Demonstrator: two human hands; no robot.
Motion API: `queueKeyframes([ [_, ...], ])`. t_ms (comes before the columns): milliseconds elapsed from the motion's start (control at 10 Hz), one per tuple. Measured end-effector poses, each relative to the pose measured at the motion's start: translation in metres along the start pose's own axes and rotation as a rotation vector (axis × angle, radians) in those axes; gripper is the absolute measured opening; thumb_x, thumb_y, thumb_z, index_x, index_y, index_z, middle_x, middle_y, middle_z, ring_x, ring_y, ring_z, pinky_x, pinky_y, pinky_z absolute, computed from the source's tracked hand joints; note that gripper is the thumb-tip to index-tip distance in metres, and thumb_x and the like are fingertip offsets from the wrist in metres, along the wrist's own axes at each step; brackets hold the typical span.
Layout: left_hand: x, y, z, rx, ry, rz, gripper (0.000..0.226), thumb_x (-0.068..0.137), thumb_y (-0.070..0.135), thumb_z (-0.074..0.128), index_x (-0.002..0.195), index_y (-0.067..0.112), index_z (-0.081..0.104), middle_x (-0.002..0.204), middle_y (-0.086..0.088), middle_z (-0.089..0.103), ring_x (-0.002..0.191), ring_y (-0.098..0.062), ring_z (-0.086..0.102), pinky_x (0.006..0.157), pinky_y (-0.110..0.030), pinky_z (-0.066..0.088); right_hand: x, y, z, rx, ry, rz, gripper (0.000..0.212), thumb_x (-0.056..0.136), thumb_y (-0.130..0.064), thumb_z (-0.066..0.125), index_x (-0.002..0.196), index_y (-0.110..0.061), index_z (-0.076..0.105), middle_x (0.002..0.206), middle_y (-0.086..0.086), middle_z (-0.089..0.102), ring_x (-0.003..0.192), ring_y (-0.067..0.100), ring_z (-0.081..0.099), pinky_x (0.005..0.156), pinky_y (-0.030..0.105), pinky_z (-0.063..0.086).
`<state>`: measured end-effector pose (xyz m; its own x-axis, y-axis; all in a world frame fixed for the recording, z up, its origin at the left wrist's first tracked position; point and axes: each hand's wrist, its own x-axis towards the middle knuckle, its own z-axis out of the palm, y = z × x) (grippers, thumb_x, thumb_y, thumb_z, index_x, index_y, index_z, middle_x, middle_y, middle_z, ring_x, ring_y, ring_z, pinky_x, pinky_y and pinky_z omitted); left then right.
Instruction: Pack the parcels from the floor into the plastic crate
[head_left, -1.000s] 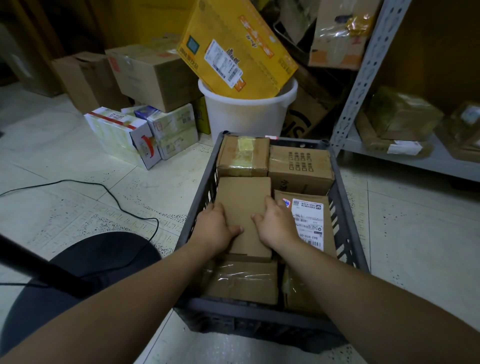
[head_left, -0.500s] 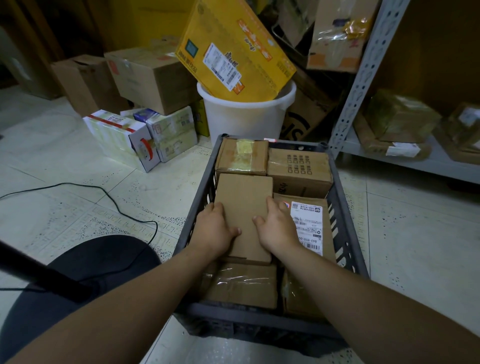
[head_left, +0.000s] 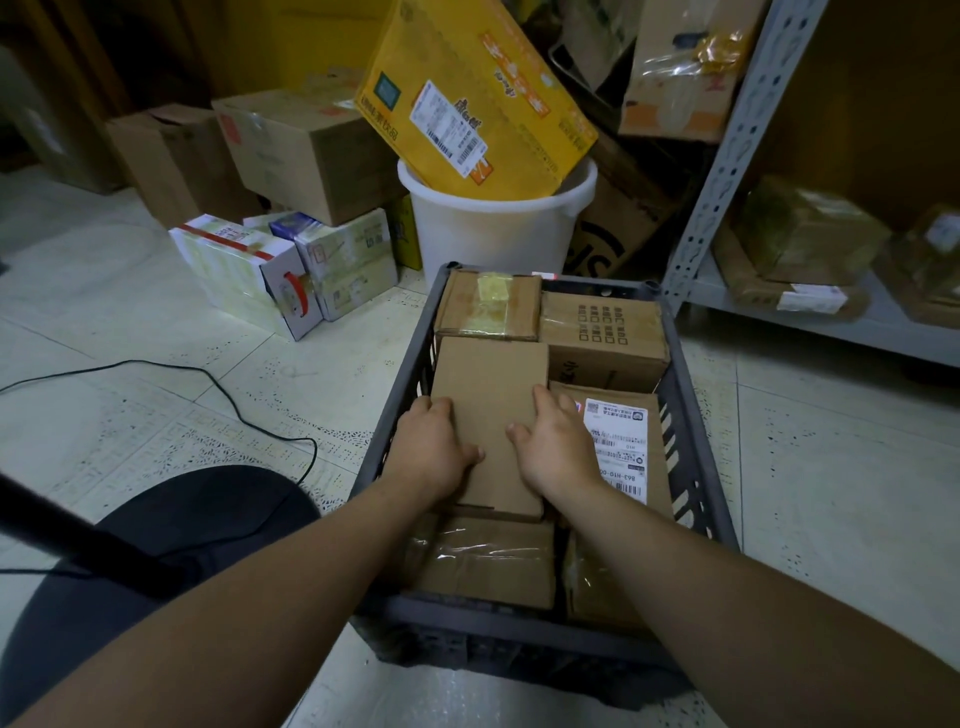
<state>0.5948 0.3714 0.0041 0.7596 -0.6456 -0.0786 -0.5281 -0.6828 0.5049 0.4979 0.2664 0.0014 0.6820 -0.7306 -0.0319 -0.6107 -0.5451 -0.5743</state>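
In the head view, the dark plastic crate sits on the tiled floor at centre frame, nearly full of parcels. Both hands are on a plain cardboard parcel lying on top of the load: the left hand clasps its 9 o'clock edge, the right hand its 3 o'clock edge, fingers curled over the sides and thumbs on top. At 12 o'clock from it lies a taped brown box, at 1 o'clock a box printed with squares, at 3 o'clock a labelled parcel touching the right hand, at 6 o'clock a film-wrapped box. The step looks to be seating this parcel; done well, it would be pressed flat and slid snug against the taped box and the crate's 9 o'clock wall, with fingers drawn out before they are pinched. More cartons, among them white printed boxes, stand on the floor at 10 o'clock.
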Motion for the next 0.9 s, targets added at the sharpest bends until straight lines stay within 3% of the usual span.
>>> queueKeyframes([
  [200,-0.001,-0.004,0.0,0.098,-0.131,0.022,0.057,0.088,0.037,0.06,0.137,0.016,0.041,0.139,-0.012,0.036,0.125,-0.031,0.041,0.106,-0.038,0.036,0.002,-0.003,0.005,-0.069,-0.058,0.017,0.049,0.096,-0.031,0.052,0.14,-0.012,0.038,0.134,0.012,0.045,0.116,0.031,0.049,0.08,0.03,0.037],
  [400,0.0,-0.005,-0.005,0.338,-0.294,0.131,0.039,0.097,0.033,0.044,0.127,0.009,0.049,0.132,-0.014,0.043,0.123,-0.027,0.042,0.102,-0.034,0.034,0.0,-0.007,0.016,-0.114,-0.141,0.024,0.039,0.098,-0.029,0.051,0.13,-0.007,0.049,0.129,0.012,0.048,0.111,0.028,0.052,0.077,0.029,0.034],
  [500,0.003,-0.005,-0.003,0.34,-0.319,0.118,0.037,0.099,0.029,0.041,0.128,0.007,0.047,0.13,-0.015,0.044,0.12,-0.029,0.047,0.099,-0.034,0.037,0.003,-0.007,0.019,-0.108,-0.144,0.034,0.039,0.098,-0.03,0.05,0.128,-0.006,0.05,0.129,0.012,0.048,0.112,0.029,0.051,0.077,0.029,0.033],
  [700,0.002,-0.006,-0.001,0.369,-0.311,0.122,0.04,0.099,0.028,0.04,0.133,0.007,0.043,0.137,-0.014,0.041,0.126,-0.028,0.042,0.101,-0.032,0.035,0.007,-0.007,0.016,-0.148,-0.187,0.043,0.045,0.098,-0.035,0.048,0.133,-0.007,0.046,0.133,0.013,0.045,0.117,0.031,0.049,0.083,0.031,0.037],
  [900,0.005,0.016,-0.021,0.273,-0.31,0.103,0.047,0.098,0.029,0.045,0.14,0.01,0.037,0.15,-0.013,0.031,0.132,-0.029,0.039,0.106,-0.035,0.033,0.01,0.003,-0.021,-0.096,-0.111,0.025,0.052,0.098,-0.041,0.045,0.14,-0.011,0.043,0.146,0.011,0.039,0.131,0.031,0.039,0.102,0.036,0.036],
])
